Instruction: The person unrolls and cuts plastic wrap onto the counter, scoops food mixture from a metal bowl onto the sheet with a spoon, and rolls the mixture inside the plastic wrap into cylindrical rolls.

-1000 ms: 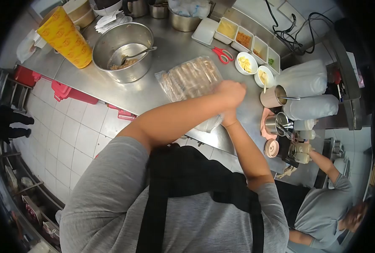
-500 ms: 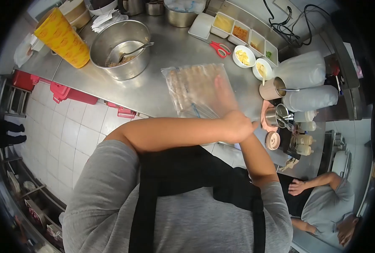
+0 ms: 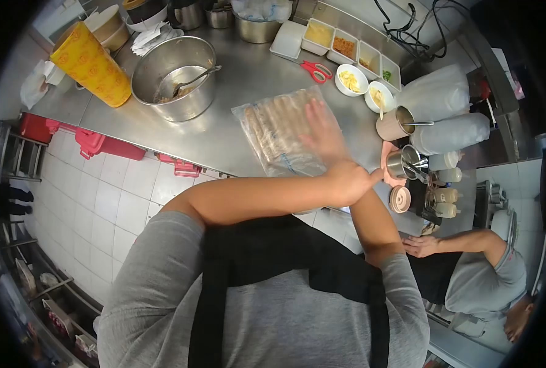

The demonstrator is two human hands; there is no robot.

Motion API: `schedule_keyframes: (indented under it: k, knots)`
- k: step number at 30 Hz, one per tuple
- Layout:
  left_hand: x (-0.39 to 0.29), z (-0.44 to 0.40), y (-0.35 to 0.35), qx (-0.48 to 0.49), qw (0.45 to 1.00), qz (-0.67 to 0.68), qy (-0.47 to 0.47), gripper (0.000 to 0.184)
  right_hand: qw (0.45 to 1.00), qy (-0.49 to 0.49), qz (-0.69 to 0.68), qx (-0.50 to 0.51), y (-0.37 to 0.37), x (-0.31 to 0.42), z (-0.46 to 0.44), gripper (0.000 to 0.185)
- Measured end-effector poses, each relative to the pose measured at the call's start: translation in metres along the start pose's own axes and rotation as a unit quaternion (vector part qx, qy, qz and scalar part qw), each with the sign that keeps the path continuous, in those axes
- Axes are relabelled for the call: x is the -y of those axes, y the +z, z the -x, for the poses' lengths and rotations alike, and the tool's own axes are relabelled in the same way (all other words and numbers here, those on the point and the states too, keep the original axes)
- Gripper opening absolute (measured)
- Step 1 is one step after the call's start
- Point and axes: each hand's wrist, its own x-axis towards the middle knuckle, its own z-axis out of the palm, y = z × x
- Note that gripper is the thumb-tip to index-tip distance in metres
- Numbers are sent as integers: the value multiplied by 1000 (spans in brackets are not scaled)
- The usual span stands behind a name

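Note:
A clear plastic bag [image 3: 273, 132] of long, pale brown, roll-shaped food in rows lies flat on the steel counter. My right hand [image 3: 323, 132] is over the bag's right part, fingers stretched out and blurred by motion. Across my right forearm lies my left hand [image 3: 348, 183], wrapped round it near the wrist with the thumb pointing right; its other fingers are mostly hidden. Behind the bag, red-handled scissors [image 3: 317, 71] rest on the counter. Left of the bag stands a steel pot [image 3: 173, 76] with a spoon [image 3: 197, 80] and some minced-looking food inside.
White trays of ingredients [image 3: 344, 48] and two small white bowls [image 3: 351, 80] line the back right. Steel cups [image 3: 403, 162] with utensils and squeeze bottles [image 3: 446, 202] stand right. A yellow patterned container [image 3: 95, 64] leans at left. Another person [image 3: 475, 270] is at lower right.
My right hand, seen hazily through the plastic before, now shows plainly above the bag. The bag lies flatter. My left hand stays on the right forearm. The other person's hand has shifted left.

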Motion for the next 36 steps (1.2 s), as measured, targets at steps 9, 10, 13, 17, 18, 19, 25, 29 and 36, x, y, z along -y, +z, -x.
schedule_keyframes:
  k: [9,10,13,17,18,19,25,29,36]
  knots:
    - [-14,13,5,-79,991,-109,22,38,993,-7,-54,-102,0,13,43,59]
    - [-12,10,12,-132,975,-175,42,37,990,23,-78,-115,-3,21,56,59]
    - [1,-5,34,-68,956,-284,32,32,971,130,-137,-150,-5,45,84,58]
    - [13,-21,44,17,961,-275,11,20,955,177,-163,-171,-3,43,83,58]
    - [15,-22,44,7,964,-264,35,18,953,181,-168,-172,-3,43,83,57]
    - [16,-24,45,-3,966,-251,58,16,952,184,-172,-172,-3,42,82,57]
    - [14,-25,42,-60,964,-225,128,10,948,193,-199,-158,-10,42,79,56]
    - [12,-28,38,-27,969,-219,112,11,944,200,-218,-142,-11,39,79,56]
    - [13,-14,40,87,986,-115,77,11,934,218,-247,-135,-13,40,76,56]
